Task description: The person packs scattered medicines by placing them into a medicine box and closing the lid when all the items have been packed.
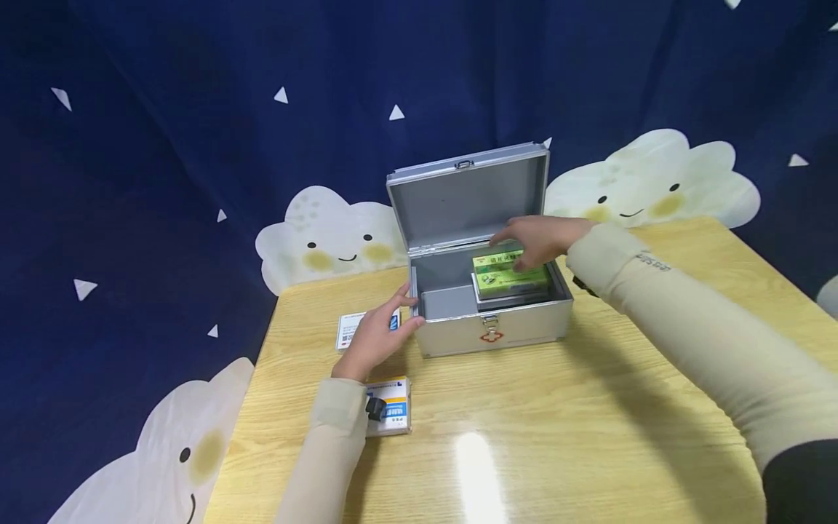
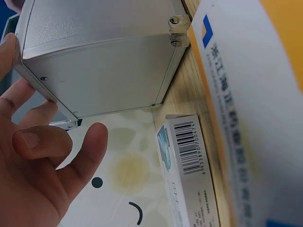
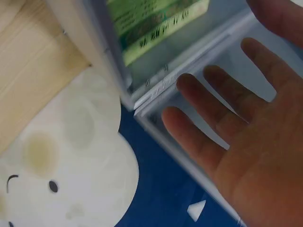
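Note:
A silver metal first-aid case (image 1: 452, 338) with a red cross on its front stands with its lid (image 1: 468, 200) raised. My left hand (image 1: 376, 335) touches the case's left rim with spread fingers. Inside the right half lies a green and yellow medicine box (image 1: 504, 280), on top of a white box (image 1: 477, 288). Over it is my right hand (image 1: 543, 236), its fingers extended and spread, holding nothing. The right wrist view shows that palm and its fingers in front of the lid, with the green box (image 3: 161, 28) inside the case.
On the wooden table (image 1: 556, 437), left of the case, lies a white medicine box (image 1: 350, 329). A white, orange and blue medicine box (image 1: 396, 411) lies nearer, partly under the left wrist. Behind the table hangs a dark blue curtain (image 1: 327, 145) with clouds.

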{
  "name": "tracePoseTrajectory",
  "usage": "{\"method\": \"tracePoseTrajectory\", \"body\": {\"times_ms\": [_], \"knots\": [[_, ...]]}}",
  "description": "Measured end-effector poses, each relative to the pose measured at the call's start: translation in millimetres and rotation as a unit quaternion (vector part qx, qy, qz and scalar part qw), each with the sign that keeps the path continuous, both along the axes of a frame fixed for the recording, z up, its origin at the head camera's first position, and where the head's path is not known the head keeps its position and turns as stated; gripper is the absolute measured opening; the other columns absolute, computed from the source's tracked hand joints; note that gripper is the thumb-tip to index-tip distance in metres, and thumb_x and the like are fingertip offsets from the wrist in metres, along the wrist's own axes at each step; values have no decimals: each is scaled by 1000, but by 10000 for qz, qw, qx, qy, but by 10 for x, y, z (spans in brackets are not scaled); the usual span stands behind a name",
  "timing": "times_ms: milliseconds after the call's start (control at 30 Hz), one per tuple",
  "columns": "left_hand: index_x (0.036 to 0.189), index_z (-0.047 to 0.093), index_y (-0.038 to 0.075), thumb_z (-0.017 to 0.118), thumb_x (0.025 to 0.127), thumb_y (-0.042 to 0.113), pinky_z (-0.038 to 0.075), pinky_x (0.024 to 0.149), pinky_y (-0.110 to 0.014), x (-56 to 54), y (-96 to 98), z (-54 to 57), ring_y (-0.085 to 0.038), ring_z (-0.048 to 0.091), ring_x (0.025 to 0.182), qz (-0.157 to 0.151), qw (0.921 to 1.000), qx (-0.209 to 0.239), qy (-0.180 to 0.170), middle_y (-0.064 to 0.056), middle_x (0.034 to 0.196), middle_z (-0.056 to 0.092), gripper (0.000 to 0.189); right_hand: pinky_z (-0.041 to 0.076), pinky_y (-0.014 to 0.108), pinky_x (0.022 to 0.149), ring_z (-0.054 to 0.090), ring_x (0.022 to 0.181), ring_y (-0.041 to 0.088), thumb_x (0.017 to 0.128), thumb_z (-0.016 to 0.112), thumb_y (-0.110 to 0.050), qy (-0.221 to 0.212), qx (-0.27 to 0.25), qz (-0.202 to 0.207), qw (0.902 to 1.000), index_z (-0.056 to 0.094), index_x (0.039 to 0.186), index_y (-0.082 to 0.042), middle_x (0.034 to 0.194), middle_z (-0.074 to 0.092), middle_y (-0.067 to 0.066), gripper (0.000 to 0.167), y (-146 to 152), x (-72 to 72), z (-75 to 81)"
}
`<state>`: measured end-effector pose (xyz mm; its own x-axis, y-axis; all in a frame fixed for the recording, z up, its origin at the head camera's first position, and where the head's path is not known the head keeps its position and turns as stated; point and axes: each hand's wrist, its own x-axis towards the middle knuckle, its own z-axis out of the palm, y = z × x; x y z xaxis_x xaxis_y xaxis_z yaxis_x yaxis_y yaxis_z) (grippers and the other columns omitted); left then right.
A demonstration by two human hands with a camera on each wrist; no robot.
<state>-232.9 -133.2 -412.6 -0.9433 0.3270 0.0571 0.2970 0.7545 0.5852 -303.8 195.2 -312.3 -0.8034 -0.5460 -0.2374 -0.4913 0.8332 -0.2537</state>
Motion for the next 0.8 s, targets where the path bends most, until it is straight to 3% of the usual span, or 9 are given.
{"method": "tracePoseTrajectory", "body": {"times_ms": [333,667,733,800], "knots": [[136,57,23,58,96,52,39,115,-52,-12,-47,-9,-29,44,144,-109,9999,15,110,15,162,31,50,37,61,111,46,135,44,86,70,-15,663,-652,-96,9956,55,140,-6,145,48,23,56,391,255,116],[144,49,28,57,96,53,39,115,-53,-71,11,29,-33,45,142,-75,10000,17,63,11,161,35,55,39,62,110,46,136,44,89,70,-18,890,-1051,-266,9901,52,143,-9,153,39,22,58,425,611,110],[148,45,29,58,96,51,41,113,-52,-70,3,23,-34,49,139,-24,10000,34,75,10,157,42,58,39,62,109,45,136,44,90,70,-19,929,-1078,-247,9895,51,144,-11,155,38,21,58,396,679,115],[151,40,30,59,96,50,46,108,-50,-59,-7,15,-33,61,123,30,10000,53,49,11,154,47,61,39,62,109,46,137,44,90,70,-19,980,-1178,-193,9880,51,144,-12,155,38,20,58,372,746,110]]}}
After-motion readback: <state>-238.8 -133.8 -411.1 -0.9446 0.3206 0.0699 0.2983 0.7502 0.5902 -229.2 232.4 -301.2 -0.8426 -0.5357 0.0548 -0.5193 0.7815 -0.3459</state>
